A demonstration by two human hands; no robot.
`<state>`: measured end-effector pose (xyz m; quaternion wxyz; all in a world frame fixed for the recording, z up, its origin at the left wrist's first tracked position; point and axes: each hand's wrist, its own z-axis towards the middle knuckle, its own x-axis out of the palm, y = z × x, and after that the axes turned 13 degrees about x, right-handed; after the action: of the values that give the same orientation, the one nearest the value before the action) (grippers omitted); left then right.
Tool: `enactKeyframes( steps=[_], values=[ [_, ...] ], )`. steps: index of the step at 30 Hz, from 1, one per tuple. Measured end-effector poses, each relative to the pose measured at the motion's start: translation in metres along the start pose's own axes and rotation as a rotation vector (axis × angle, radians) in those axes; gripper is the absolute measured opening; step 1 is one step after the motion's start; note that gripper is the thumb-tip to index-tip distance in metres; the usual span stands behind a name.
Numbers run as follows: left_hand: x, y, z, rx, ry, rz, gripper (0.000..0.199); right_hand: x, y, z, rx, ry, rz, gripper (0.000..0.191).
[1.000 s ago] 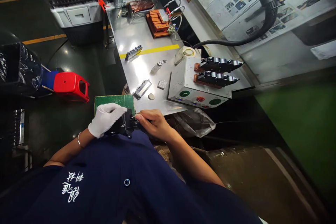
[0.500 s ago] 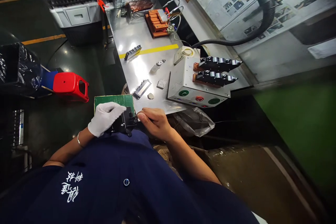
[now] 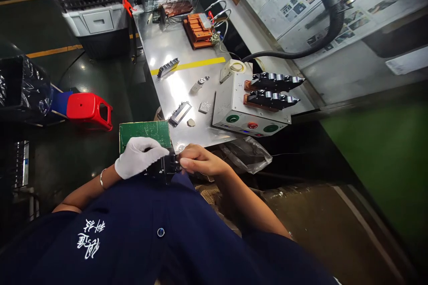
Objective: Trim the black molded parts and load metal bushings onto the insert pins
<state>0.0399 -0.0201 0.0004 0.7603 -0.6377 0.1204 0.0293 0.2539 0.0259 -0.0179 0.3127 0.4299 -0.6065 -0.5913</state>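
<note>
My left hand [image 3: 138, 156], in a white glove, is closed on a dark black plastic part [image 3: 164, 167] held close to my body. Much of that part is covered by the glove and blends into my dark blue shirt. At its right edge my bare right hand [image 3: 202, 160] has thumb and fingers pinched together. What lies between those fingertips is too small to make out. A green board [image 3: 145, 132] with worn edges lies just beyond the left hand, by the corner of the metal table.
On the metal table [image 3: 194, 136] are a slatted part [image 3: 179, 113], a small grey block [image 3: 204, 107], a small bottle [image 3: 198, 85] and an orange fixture [image 3: 199, 29]. A white control box [image 3: 234, 102] carries black parts on top. A red stool [image 3: 85, 107] stands left.
Both hands and the black part have moved slightly down and to the right. More of the green board now shows. The right hand stays pinched at the part's edge.
</note>
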Motion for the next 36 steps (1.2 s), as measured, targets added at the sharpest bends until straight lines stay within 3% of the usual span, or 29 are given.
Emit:
enactKeyframes(
  steps=[2, 6, 11, 15, 26, 30, 32, 35, 36],
  values=[
    [-0.003, -0.001, 0.002, 0.055, 0.0, 0.042, 0.025, 0.0, 0.002, 0.0, -0.06, -0.04, -0.029, 0.048],
    [-0.006, 0.0, 0.005, 0.13, 0.002, 0.098, 0.025, 0.005, 0.007, 0.003, -0.116, -0.294, -0.322, 0.047],
    [-0.003, 0.004, 0.007, 0.155, -0.036, 0.072, 0.023, 0.007, 0.006, 0.005, -0.088, -0.336, -0.5, 0.053],
    [0.0, 0.008, 0.007, 0.089, -0.12, 0.035, 0.023, 0.008, 0.004, 0.004, -0.051, -0.435, -0.646, 0.056],
    [0.014, 0.014, 0.011, -0.135, -0.378, -0.143, 0.032, 0.007, -0.001, 0.014, -0.135, -0.729, -0.914, 0.056],
    [0.015, 0.018, 0.011, -0.172, -0.387, -0.149, 0.032, 0.004, 0.001, 0.016, -0.09, -0.716, -0.939, 0.056],
    [0.014, 0.02, 0.012, -0.185, -0.37, -0.143, 0.031, 0.001, 0.002, 0.015, -0.043, -0.581, -0.845, 0.053],
    [0.012, 0.023, 0.016, -0.205, -0.353, -0.151, 0.036, -0.004, 0.002, 0.012, -0.01, -0.273, -0.585, 0.051],
    [0.012, 0.024, 0.019, -0.223, -0.356, -0.167, 0.039, -0.005, 0.002, 0.011, -0.004, -0.24, -0.504, 0.051]
  ],
)
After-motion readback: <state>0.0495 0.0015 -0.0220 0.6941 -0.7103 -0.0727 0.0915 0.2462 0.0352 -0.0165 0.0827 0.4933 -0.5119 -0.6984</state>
